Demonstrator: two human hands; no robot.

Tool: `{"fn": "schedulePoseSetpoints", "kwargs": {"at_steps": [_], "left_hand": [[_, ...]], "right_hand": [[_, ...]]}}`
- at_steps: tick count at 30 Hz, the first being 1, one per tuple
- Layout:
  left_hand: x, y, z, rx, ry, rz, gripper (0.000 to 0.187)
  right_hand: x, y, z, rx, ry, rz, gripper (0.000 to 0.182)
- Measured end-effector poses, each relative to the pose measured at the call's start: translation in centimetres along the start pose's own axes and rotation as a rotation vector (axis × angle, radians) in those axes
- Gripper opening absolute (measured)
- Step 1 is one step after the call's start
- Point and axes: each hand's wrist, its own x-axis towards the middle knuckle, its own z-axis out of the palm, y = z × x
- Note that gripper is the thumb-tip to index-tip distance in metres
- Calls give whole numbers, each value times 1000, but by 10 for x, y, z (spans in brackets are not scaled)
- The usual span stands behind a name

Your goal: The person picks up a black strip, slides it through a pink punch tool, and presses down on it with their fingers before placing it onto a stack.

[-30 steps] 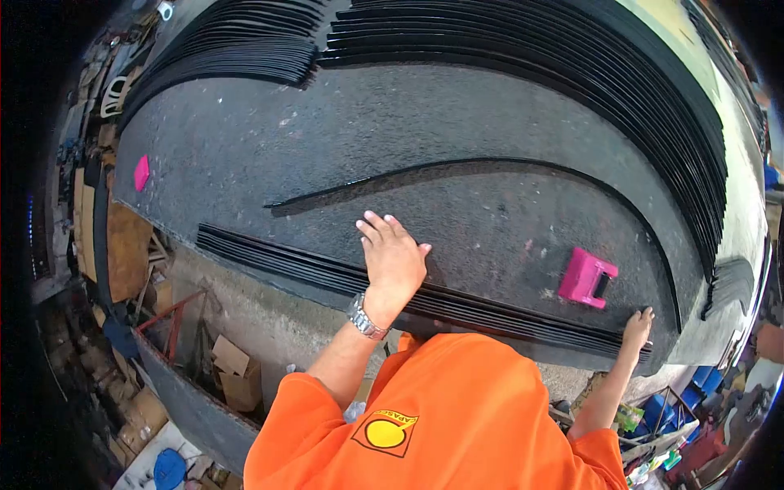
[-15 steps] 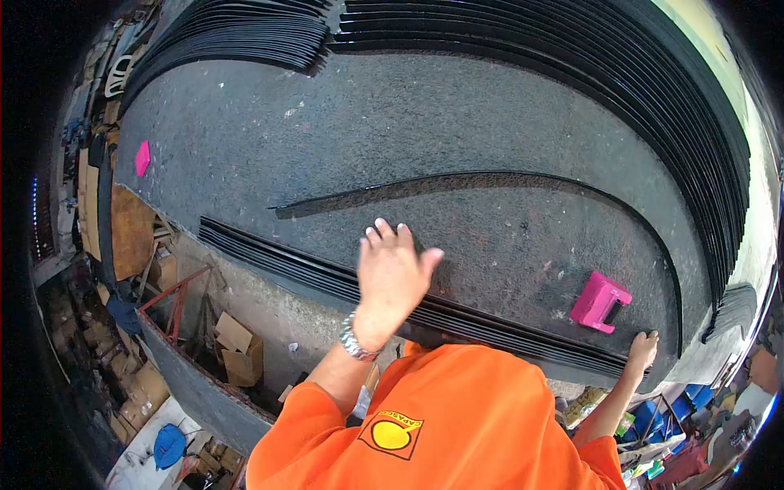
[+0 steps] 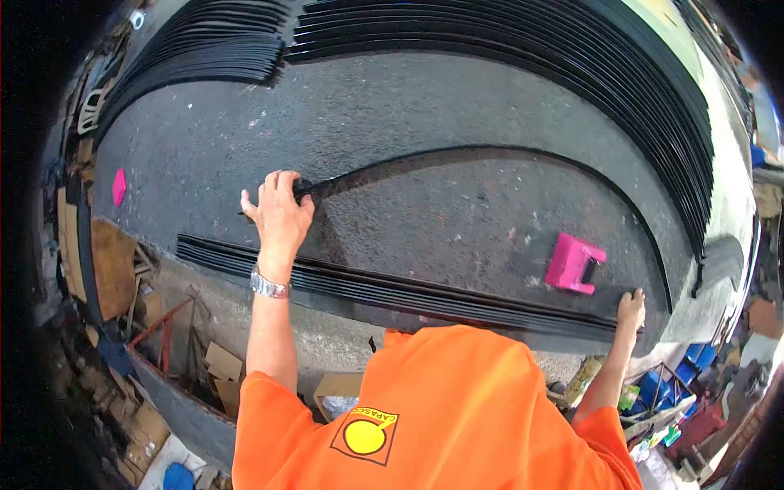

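My left hand (image 3: pixel 279 214), with a metal watch on its wrist, is over the left end of a long curved black strip (image 3: pixel 490 148). Its thumb and fingers close around the strip. At the right, my right hand (image 3: pixel 631 310) has its fingers curled over the right end of the row of straight black strips (image 3: pixel 408 296) along the near edge of the dark table (image 3: pixel 425 98). The far end of the curved strip lies just above and right of that hand. What the fingertips of my right hand touch is partly hidden.
A pink block (image 3: pixel 574 263) sits inside the curve, and a smaller pink piece (image 3: pixel 119 187) at the far left. Bent black strips (image 3: pixel 523 33) are stacked along the back, with another stack (image 3: pixel 196 49) at the upper left. Cardboard boxes (image 3: pixel 222 362) stand below the near edge.
My left hand has moved left and up from above the straight strips to the curved strip's end and closed there. My right hand stays at the right end. The view has shifted slightly.
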Motion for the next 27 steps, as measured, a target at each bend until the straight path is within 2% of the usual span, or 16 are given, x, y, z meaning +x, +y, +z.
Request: {"fn": "schedulePoseSetpoints", "kwargs": {"at_steps": [2,4,5,6,7,8,10,11,14,22,27], "left_hand": [[1,-5,4,28,0,21,36],[7,-4,-2,59,-119,-26,39],[9,-9,1,63,-133,-30,41],[12,-15,5,63,-144,-28,42],[19,-20,7,58,-207,-49,43],[25,-24,8,64,-271,-76,43],[28,-26,11,63,-261,-95,41],[28,-24,14,52,-253,-96,41],[27,-25,12,56,-236,-122,41],[29,-13,2,48,-264,-162,40],[23,-17,1,37,-230,-58,39]], "right_hand": [[7,15,23,54,52,-69,58],[-14,2,-1,176,89,-129,54],[-36,-17,-27,199,66,-82,53],[-28,-4,-12,242,122,-149,49],[-53,-22,-46,189,118,-148,43],[-54,-17,-44,158,172,-246,36],[-67,-28,-45,356,384,-443,27],[-78,-38,-51,499,450,-598,29],[-122,-71,-80,482,478,-712,42],[-137,-87,-73,481,418,-824,46],[-152,-96,-85,476,531,-785,44]]}}
